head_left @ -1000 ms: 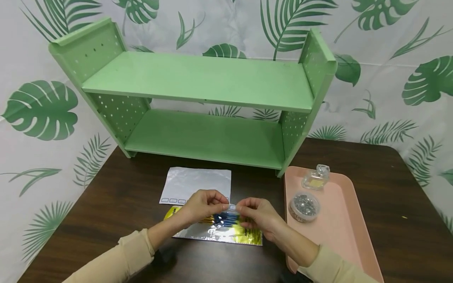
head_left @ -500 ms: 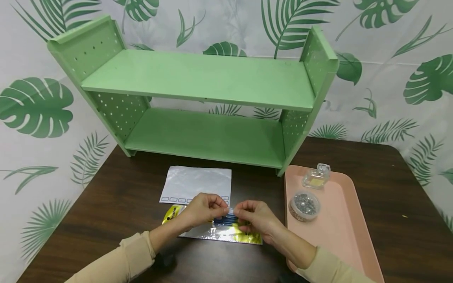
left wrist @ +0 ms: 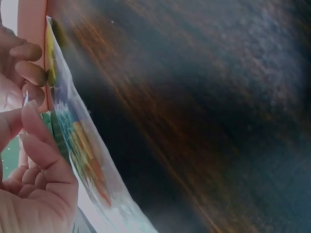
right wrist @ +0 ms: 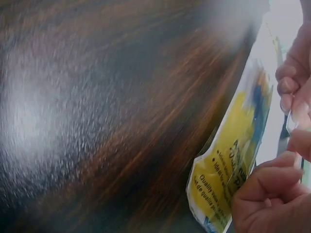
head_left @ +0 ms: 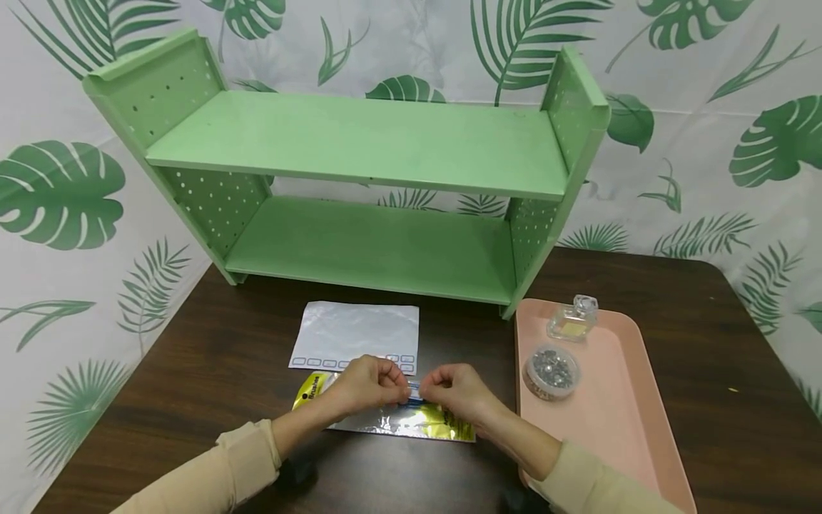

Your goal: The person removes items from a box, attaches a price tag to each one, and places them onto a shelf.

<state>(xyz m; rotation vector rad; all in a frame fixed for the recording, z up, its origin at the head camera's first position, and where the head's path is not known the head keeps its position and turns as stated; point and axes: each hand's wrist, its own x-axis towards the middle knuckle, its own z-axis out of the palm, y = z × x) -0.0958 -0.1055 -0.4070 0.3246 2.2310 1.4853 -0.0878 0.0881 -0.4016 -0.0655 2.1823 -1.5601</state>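
My left hand [head_left: 367, 387] and right hand [head_left: 464, 394] pinch opposite ends of a small white sticker label [head_left: 414, 390] with a blue border. They hold it over a clear-and-yellow package of brushes [head_left: 453, 429], which lies flat on the table. Whether the label touches the package I cannot tell. Behind the hands is a white sheet of labels [head_left: 362, 331], with blue-outlined boxes along its near edge. In the left wrist view the package [left wrist: 87, 141] shows orange and blue handles. Printed text on its yellow end [right wrist: 211, 187] appears in the right wrist view.
On the right, a pink tray [head_left: 616, 421] holds a glass bottle [head_left: 571, 323] and a round clear tub [head_left: 552, 373] of small silvery pieces. A green two-tier shelf [head_left: 372, 246] stands at the back of the dark wooden table [head_left: 193, 371].
Both hands have come slightly down and towards me with the label, lower over the package. More boxes of the label sheet show behind the left hand. The sheet and package stay put.
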